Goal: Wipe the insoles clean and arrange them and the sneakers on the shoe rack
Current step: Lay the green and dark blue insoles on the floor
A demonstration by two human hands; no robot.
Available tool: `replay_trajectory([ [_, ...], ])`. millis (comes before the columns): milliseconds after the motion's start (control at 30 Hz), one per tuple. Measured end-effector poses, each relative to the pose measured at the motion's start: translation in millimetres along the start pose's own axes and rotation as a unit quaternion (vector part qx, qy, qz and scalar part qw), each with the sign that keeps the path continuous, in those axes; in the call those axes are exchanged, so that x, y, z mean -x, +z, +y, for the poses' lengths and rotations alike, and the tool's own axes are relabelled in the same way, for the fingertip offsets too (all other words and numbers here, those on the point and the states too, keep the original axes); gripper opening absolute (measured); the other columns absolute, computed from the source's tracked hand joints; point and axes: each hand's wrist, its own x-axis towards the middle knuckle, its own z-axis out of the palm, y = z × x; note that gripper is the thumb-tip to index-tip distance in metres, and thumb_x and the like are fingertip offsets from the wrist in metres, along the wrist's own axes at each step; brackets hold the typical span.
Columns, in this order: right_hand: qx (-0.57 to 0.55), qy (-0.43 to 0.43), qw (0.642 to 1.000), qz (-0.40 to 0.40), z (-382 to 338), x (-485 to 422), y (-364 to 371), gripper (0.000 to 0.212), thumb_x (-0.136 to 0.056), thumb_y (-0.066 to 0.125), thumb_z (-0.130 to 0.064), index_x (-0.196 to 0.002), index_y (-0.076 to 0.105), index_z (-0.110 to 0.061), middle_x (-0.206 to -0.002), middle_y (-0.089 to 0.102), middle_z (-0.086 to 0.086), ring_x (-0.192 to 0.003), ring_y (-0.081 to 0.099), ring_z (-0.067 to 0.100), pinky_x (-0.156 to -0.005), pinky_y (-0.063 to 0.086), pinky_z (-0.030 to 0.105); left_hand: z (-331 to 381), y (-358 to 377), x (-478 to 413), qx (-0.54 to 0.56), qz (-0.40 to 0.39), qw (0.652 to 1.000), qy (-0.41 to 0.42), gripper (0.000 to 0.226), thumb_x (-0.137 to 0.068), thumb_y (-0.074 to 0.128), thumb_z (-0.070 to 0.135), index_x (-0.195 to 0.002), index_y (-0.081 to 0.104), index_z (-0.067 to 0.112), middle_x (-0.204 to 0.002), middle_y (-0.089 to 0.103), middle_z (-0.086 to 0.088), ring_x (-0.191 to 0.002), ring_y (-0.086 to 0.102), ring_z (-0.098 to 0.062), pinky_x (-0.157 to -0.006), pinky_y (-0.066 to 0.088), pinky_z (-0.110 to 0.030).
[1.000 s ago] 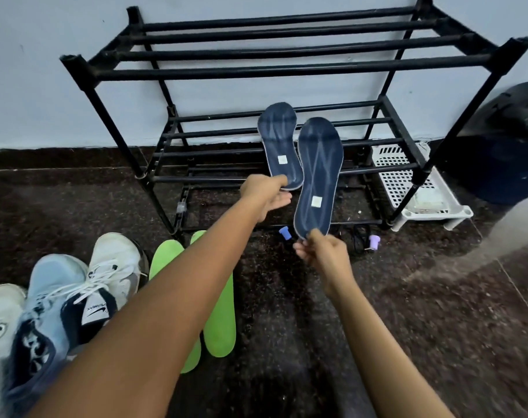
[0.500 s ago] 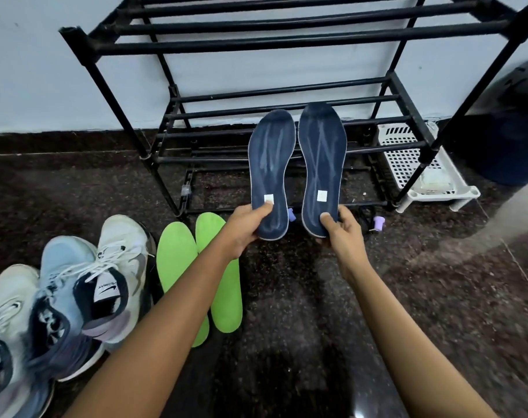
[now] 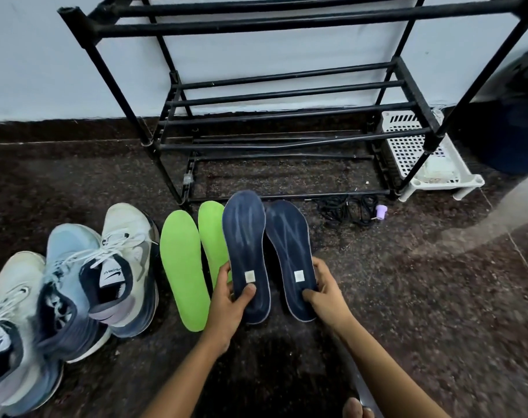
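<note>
My left hand grips the heel of one dark blue insole, thumb on top. My right hand grips the heel of the second dark blue insole. Both insoles point away from me, low over the floor in front of the black shoe rack, whose shelves hold nothing. Two bright green insoles lie side by side on the floor just left of my left hand. Several white and light blue sneakers stand in a row at the left.
A white perforated plastic stand sits behind the rack's right leg. A coiled black cord and a small purple cap lie on the floor by the rack's front rail. A dark blue bin stands at the far right.
Both hands have drawn the blue insoles back from the rack's middle shelf and lowered them toward the floor beside the green insoles.
</note>
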Motion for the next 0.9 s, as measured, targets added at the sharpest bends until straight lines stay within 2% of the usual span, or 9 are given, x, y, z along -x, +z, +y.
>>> replay_trajectory([
  [167, 0.034, -0.007, 0.999, -0.036, -6.9, -8.5, 11.2, 0.068, -0.073, 0.044, 0.02, -0.122, 0.048, -0.026, -0.107, 0.065, -0.001, -0.098, 0.064, 0.012, -0.082, 0.053, 0.032, -9.2, 3.0, 0.7, 0.037, 0.035, 0.999, -0.007, 0.055, -0.089, 0.064, 0.011, -0.132, 0.04, 0.035, -0.11, 0.069, 0.008, -0.1, 0.066, -0.003, -0.076, 0.052, -0.017],
  [333, 0.011, 0.052, 0.998, -0.031, -9.5, -25.2, 18.8, 0.064, -0.072, 0.045, 0.014, -0.121, 0.05, -0.028, -0.103, 0.067, 0.002, -0.096, 0.064, 0.019, -0.084, 0.052, 0.04, -4.4, 5.7, -10.4, 0.039, 0.046, 0.998, 0.008, 0.053, -0.09, 0.064, 0.013, -0.13, 0.04, 0.037, -0.107, 0.07, 0.01, -0.097, 0.066, -0.003, -0.076, 0.052, -0.018],
  [433, -0.027, 0.101, 0.994, 0.008, -11.5, -27.4, 18.6, 0.058, -0.076, 0.041, 0.016, -0.119, 0.05, -0.021, -0.103, 0.065, 0.003, -0.092, 0.062, 0.018, -0.073, 0.05, 0.032, -3.3, 7.8, -14.5, 0.039, 0.043, 0.998, 0.01, 0.053, -0.091, 0.063, 0.009, -0.13, 0.04, 0.036, -0.107, 0.069, 0.009, -0.094, 0.066, 0.001, -0.074, 0.051, -0.015],
  [533, -0.074, 0.12, 0.988, 0.066, -12.4, -20.0, 15.4, 0.054, -0.079, 0.038, 0.017, -0.115, 0.051, -0.022, -0.097, 0.064, 0.001, -0.085, 0.06, 0.015, -0.067, 0.046, 0.029, -5.3, 8.9, -17.7, 0.036, 0.032, 0.999, 0.005, 0.053, -0.091, 0.062, 0.009, -0.134, 0.039, 0.032, -0.112, 0.066, 0.009, -0.096, 0.065, 0.001, -0.076, 0.051, -0.015],
  [700, -0.101, 0.084, 0.981, 0.14, -7.7, -6.0, 6.1, 0.053, -0.082, 0.039, 0.015, -0.117, 0.051, -0.023, -0.098, 0.066, 0.005, -0.084, 0.062, 0.017, -0.065, 0.045, 0.028, -14.2, 13.9, -21.6, 0.03, 0.03, 0.999, -0.02, 0.055, -0.091, 0.063, 0.01, -0.136, 0.039, 0.03, -0.113, 0.067, 0.006, -0.096, 0.065, -0.003, -0.076, 0.051, -0.017],
  [800, -0.096, 0.057, 0.986, 0.127, -8.1, -3.6, 4.5, 0.056, -0.082, 0.04, 0.017, -0.118, 0.051, -0.026, -0.097, 0.068, 0.003, -0.084, 0.065, 0.015, -0.067, 0.048, 0.026, -19.6, 19.6, -24.6, 0.021, 0.026, 0.999, -0.039, 0.055, -0.092, 0.063, 0.012, -0.136, 0.037, 0.031, -0.116, 0.066, 0.001, -0.104, 0.063, -0.011, -0.078, 0.049, -0.019],
  [900, -0.085, 0.045, 0.991, 0.095, -6.4, -7.0, 6.8, 0.061, -0.081, 0.04, 0.019, -0.117, 0.051, -0.029, -0.099, 0.069, -0.001, -0.089, 0.067, 0.016, -0.072, 0.053, 0.031, -21.2, 24.8, -26.9, 0.008, 0.016, 0.998, -0.056, 0.049, -0.093, 0.062, 0.011, -0.131, 0.039, 0.033, -0.114, 0.066, 0.004, -0.104, 0.062, -0.009, -0.077, 0.049, -0.018],
])
